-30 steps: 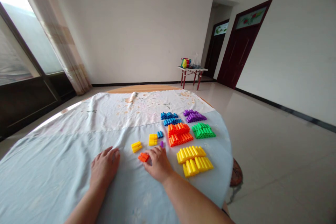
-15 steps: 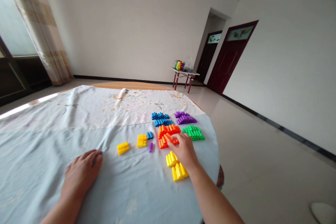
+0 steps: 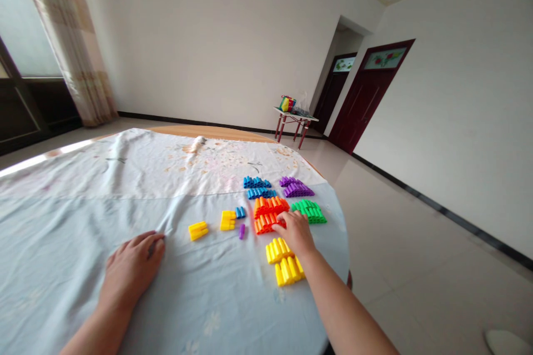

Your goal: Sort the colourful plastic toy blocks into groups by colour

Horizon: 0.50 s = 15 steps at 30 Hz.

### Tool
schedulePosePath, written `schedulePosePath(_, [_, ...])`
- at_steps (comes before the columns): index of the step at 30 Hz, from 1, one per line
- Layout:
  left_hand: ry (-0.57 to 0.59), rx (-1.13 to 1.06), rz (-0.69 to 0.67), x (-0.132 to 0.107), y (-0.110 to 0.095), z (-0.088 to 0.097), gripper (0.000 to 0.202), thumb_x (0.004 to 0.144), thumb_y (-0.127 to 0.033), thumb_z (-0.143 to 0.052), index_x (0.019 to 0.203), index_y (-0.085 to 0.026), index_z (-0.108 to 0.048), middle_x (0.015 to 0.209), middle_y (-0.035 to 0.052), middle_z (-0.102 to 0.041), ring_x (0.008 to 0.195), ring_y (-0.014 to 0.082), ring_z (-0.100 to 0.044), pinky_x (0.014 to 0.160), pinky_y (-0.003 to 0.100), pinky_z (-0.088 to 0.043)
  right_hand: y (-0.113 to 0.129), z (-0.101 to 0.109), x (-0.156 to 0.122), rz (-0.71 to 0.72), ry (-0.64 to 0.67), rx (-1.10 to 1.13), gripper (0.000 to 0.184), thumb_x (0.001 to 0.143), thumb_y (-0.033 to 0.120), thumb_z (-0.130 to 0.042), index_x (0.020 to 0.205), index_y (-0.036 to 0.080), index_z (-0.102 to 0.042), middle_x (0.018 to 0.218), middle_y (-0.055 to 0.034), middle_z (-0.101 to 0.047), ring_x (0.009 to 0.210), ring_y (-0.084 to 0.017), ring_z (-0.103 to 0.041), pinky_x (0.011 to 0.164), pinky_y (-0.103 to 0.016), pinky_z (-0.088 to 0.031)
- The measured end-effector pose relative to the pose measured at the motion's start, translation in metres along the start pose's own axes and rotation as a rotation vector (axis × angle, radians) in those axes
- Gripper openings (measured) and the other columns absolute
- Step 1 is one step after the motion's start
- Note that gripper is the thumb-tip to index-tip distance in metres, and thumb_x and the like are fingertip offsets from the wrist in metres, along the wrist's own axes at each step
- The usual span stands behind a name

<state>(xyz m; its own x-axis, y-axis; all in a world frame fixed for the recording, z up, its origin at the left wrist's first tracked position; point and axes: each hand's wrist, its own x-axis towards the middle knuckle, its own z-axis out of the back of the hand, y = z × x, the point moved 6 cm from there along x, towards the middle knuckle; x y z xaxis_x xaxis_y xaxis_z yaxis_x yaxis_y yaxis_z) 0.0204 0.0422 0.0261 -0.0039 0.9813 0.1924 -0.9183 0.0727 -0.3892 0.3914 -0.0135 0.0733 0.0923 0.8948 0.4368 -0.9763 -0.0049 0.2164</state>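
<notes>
Your right hand (image 3: 295,231) is meeting the right end of the near row of orange tubes (image 3: 265,224); you are hiding the contact, so I cannot tell whether you are grasping one. That row is lying right of the table's middle, and pressing hard could be setting tubes rolling. Your forearm is overlapping the yellow tubes (image 3: 287,272) on the near side, so a low sweep could be scattering them. Your left hand (image 3: 135,260) is lying loose, palm down; dragging the cloth (image 3: 208,294) could be disturbing every row.
</notes>
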Motion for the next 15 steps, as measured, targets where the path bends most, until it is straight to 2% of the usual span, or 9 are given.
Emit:
schedulePosePath(3, [-0.004, 0.002, 0.004, 0.000, -0.002, 0.001, 0.041, 0.083, -0.042, -0.035, 0.102, -0.022, -0.065, 0.122, 0.0091, -0.059, 0.113, 0.0294, -0.048, 0.095, 0.046, -0.035, 0.000, 0.004, 0.000, 0.012, 0.008, 0.001, 0.008, 0.079, 0.030, -0.063, 0.082, 0.023, -0.065, 0.082, -0.0022, -0.067, 0.084, -0.020, -0.056, 0.074, -0.032, -0.034])
schedulePosePath(6, [-0.004, -0.003, 0.010, 0.000, -0.002, 0.002, 0.040, 0.082, -0.041, -0.036, 0.101, -0.022, -0.066, 0.121, 0.0075, -0.059, 0.113, 0.0288, -0.048, 0.095, 0.045, -0.035, 0.007, 0.018, 0.001, 0.021, -0.039, 0.031, 0.009, 0.080, 0.027, -0.061, 0.086, 0.023, -0.065, 0.085, -0.0032, -0.067, 0.086, -0.021, -0.056, 0.076, -0.033, -0.035])
schedulePosePath(10, [0.011, 0.004, 0.008, 0.000, 0.000, 0.000, 0.044, 0.083, -0.043, -0.032, 0.102, -0.022, -0.065, 0.121, 0.0069, -0.059, 0.114, 0.0285, -0.048, 0.096, 0.045, -0.035, 0.042, 0.030, -0.003, 0.094, -0.109, 0.193, 0.012, 0.085, 0.024, -0.053, 0.091, 0.021, -0.064, 0.090, -0.0040, -0.066, 0.089, -0.020, -0.055, 0.082, -0.034, -0.038])
schedulePosePath(12, [0.012, 0.010, 0.008, 0.000, 0.001, 0.000, 0.045, 0.082, -0.044, -0.031, 0.102, -0.023, -0.065, 0.121, 0.0067, -0.059, 0.114, 0.0288, -0.047, 0.096, 0.045, -0.035, 0.065, 0.022, -0.008, 0.159, -0.055, 0.285, 0.013, 0.084, 0.022, -0.053, 0.092, 0.021, -0.063, 0.089, -0.0039, -0.066, 0.089, -0.019, -0.056, 0.083, -0.033, -0.040])
schedulePosePath(15, [0.017, 0.006, 0.014, 0.001, 0.001, 0.001, 0.045, 0.082, -0.044, -0.030, 0.103, -0.023, -0.065, 0.122, 0.0062, -0.059, 0.114, 0.0288, -0.048, 0.096, 0.046, -0.035, 0.095, -0.003, -0.015, 0.228, 0.048, 0.364, 0.019, 0.081, 0.019, -0.057, 0.099, 0.020, -0.062, 0.094, -0.0046, -0.064, 0.093, -0.019, -0.055, 0.085, -0.032, -0.043])
